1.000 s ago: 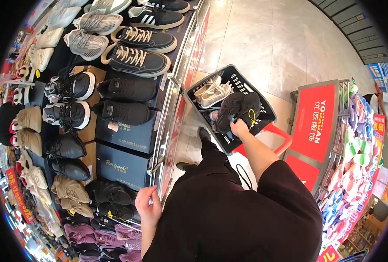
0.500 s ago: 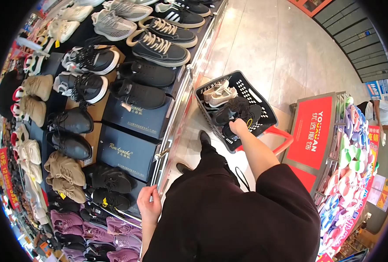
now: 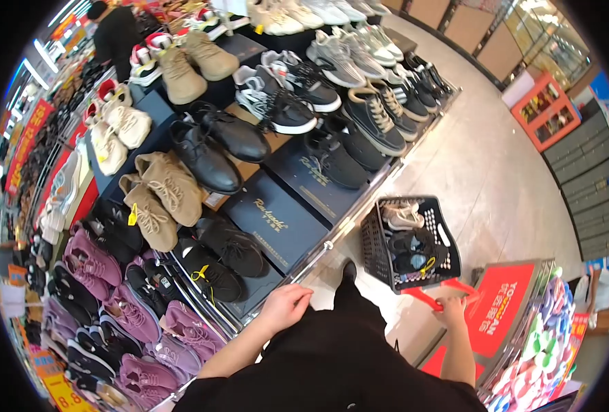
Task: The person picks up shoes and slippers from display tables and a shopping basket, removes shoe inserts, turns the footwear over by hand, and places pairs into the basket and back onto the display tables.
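My right hand (image 3: 450,311) is closed around the red handle (image 3: 424,299) of a black shopping basket (image 3: 374,250) on the floor. Inside the basket lie beige sneakers (image 3: 404,215) and, nearer me, black shoes (image 3: 414,247) with a yellow tag. My left hand (image 3: 285,307) hovers in front of my body beside the edge of the shoe display, fingers curled in with nothing visible in them. Closest to it are black lace-up shoes (image 3: 232,246) and a dark blue shoebox (image 3: 271,218).
Rows of shoes fill the display on the left, with purple sneakers (image 3: 131,310) at the lower left. A red sign (image 3: 503,302) and a rack of colourful slippers (image 3: 544,343) stand on the right. A person in black (image 3: 117,38) is at the upper left.
My right hand has left the black shoes in the basket and taken hold of the red handle. My view has turned, showing more of the display.
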{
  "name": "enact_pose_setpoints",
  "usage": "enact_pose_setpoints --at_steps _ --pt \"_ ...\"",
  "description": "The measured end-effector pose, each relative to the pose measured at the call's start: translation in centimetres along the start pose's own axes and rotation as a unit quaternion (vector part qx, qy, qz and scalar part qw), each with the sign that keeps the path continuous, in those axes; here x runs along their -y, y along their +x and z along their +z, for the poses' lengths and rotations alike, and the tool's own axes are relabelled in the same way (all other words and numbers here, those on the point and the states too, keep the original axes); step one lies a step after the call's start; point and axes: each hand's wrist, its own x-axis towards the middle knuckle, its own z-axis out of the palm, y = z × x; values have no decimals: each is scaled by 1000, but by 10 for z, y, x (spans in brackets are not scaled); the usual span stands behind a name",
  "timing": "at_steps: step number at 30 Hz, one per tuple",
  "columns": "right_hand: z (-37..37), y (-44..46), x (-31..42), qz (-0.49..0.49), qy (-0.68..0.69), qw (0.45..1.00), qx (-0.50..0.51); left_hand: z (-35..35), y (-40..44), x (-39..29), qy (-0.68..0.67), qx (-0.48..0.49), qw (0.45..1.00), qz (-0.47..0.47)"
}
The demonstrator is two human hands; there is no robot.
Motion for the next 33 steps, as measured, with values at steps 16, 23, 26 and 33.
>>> enact_pose_setpoints --at_steps 16,23,26,33 --pt "-8 30 38 -114 65 984 -116 46 48 -16 -18 71 997 30" --pt "-23 73 41 -111 87 985 -104 75 105 -45 30 60 997 36" --pt "-35 92 41 -98 72 989 -82 87 129 -51 30 53 997 36" --pt "-48 127 30 -103 85 988 -83 35 184 -42 -32 -213 973 -80"
